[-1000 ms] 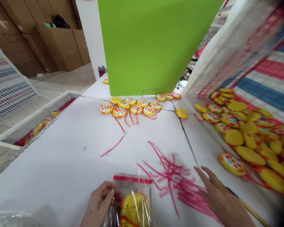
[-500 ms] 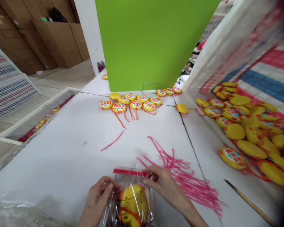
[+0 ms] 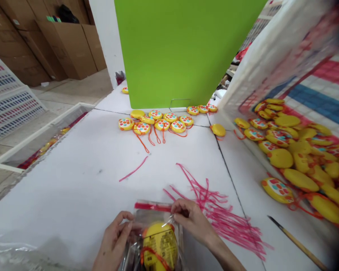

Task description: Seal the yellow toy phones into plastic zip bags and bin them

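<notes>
A clear plastic bag (image 3: 141,216) lies at the bottom middle, with a yellow toy (image 3: 161,241) inside it. An orange cord crosses the toy, and dark printing shows on the bag. Along the bag's top edge runs a pink strip (image 3: 152,206). My left hand (image 3: 114,239) is closed at the bag's left edge, thumb against curled fingers. At the upper right corner, beside the strip's end, my right hand (image 3: 190,218) pinches the bag's film. A pile of loose pink strips (image 3: 228,220) lies just right of my right hand.
Several yellow toys with coloured buttons (image 3: 162,124) lie before a green panel (image 3: 183,52). A tipped basket (image 3: 313,94) at right spills more toys (image 3: 299,150). A thin pointed stick (image 3: 296,241) lies at lower right, clear plastic (image 3: 31,256) at lower left. A white-rimmed bin (image 3: 5,165) stands beyond the left edge.
My right hand has shifted slightly at the bag's top right corner, and the film there is creased differently. My left hand has moved a little left. The bag stays in place.
</notes>
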A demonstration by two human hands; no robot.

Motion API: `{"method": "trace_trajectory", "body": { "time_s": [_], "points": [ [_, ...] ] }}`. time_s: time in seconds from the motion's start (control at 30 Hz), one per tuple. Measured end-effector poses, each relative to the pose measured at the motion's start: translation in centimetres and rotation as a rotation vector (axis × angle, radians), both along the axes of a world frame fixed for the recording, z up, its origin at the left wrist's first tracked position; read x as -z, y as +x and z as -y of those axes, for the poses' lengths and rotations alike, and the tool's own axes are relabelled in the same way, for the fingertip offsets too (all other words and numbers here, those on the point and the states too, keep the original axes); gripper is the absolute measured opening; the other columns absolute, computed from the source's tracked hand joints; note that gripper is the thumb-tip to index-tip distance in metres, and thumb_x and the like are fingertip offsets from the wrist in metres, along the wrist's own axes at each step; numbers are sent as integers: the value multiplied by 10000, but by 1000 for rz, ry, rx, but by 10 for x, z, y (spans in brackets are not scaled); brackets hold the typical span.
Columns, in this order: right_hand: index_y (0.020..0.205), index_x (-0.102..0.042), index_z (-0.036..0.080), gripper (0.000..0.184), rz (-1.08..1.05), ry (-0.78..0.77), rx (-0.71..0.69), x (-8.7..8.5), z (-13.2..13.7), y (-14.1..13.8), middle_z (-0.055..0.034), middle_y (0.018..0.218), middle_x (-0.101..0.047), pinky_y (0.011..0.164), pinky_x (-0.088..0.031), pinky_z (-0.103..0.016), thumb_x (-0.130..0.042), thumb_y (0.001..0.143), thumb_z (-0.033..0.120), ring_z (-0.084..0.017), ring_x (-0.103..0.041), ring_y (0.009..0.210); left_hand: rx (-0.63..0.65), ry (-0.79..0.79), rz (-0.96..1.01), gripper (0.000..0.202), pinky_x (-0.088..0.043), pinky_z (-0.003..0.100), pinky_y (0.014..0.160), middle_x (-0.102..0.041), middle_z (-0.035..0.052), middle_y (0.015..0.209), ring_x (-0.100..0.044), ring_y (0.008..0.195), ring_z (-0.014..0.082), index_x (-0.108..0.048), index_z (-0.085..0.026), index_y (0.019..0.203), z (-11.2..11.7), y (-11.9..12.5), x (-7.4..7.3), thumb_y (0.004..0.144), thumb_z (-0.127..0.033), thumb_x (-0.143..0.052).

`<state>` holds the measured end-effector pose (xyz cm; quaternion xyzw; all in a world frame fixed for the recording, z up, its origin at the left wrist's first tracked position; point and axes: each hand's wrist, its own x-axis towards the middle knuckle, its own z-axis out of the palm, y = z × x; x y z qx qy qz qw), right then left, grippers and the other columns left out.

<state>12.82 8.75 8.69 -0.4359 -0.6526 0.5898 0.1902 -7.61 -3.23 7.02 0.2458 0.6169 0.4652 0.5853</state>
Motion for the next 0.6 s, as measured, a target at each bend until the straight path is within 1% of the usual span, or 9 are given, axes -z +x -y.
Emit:
{"method": "trace_trajectory", "body": {
  "time_s": [0.1,0.2,0.27,0.37,0.43,0.5,0.57,0.6],
  "points": [
    [656,-582,151,105,-40,-28,12,-1,3,2,41,562,-500,512,-341,-202,-487,660,107,-97,-456,534,-11,6,40,307,-499,331,711,-714,45,825,-655,747,220,-471,-221,854,2,-3,2,776,-509,-549],
    [618,-593,154,150,-43,-7,8,-2,5,1,25,566,-540,548,-369,-217,-461,653,93,-111,-489,555,-36,0,9,252,-483,310,721,-698,41,789,-643,789,221,-512,-195,742,3,-4,2,789,-440,-546],
    [594,-602,161,192,-7,23,-6,-2,6,2,20,567,-567,554,-382,-219,-443,641,66,-118,-511,563,-55,-10,-29,227,-473,287,692,-673,33,738,-628,769,213,-534,-179,681,4,-4,1,770,-387,-560],
    [601,-622,167,256,86,113,-52,-5,9,4,12,596,-602,574,-408,-221,-415,639,20,-123,-545,583,-41,-5,-39,232,-467,274,656,-617,11,675,-595,712,193,-545,-172,665,6,-1,-3,758,-385,-553],
    [619,-634,169,290,154,201,-112,-8,13,5,2,637,-620,613,-429,-231,-404,654,-3,-129,-568,621,4,-13,-34,284,-470,270,647,-594,6,651,-585,709,191,-511,-177,634,7,2,-7,747,-431,-567],
    [635,-641,171,315,215,287,-169,-13,18,6,-7,683,-626,663,-444,-246,-396,668,-24,-140,-584,678,37,-34,-26,333,-469,264,611,-589,3,615,-584,676,188,-462,-187,599,8,1,-11,696,-459,-628],
    [642,-639,176,340,246,343,-222,-18,21,6,-8,720,-620,693,-451,-246,-389,654,-54,-141,-586,719,42,-53,21,353,-481,278,606,-612,7,617,-599,665,194,-438,-197,593,9,-6,-15,643,-442,-687],
    [651,-638,179,347,247,356,-246,-22,21,5,-8,740,-616,696,-452,-239,-390,648,-63,-137,-585,730,33,-57,55,352,-495,300,622,-632,16,645,-615,693,211,-443,-200,601,10,-14,-18,622,-430,-709]
  ]
}}
